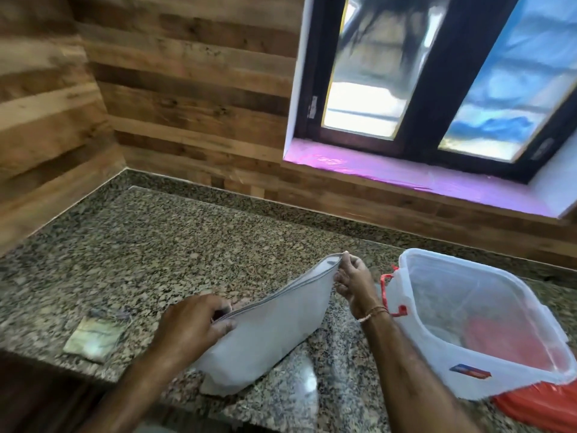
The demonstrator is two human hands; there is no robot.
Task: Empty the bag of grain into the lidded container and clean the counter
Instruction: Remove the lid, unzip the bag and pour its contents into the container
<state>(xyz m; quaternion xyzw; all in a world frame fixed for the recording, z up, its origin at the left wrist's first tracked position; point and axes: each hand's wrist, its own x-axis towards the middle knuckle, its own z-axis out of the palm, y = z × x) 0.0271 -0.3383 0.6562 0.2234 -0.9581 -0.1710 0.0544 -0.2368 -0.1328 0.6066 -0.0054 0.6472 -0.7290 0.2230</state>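
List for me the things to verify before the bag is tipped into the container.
1. Left hand grips the bag at its top edge: ok.
2. Right hand pinches the top edge's far corner: ok.
3. Container is without lid, mouth open: ok.
4. Bag mouth is open: cannot tell, edges look together.
5. Bag is above the container: not ok, it rests on the counter beside it.
6. Small packet lies apart from the bag: ok.
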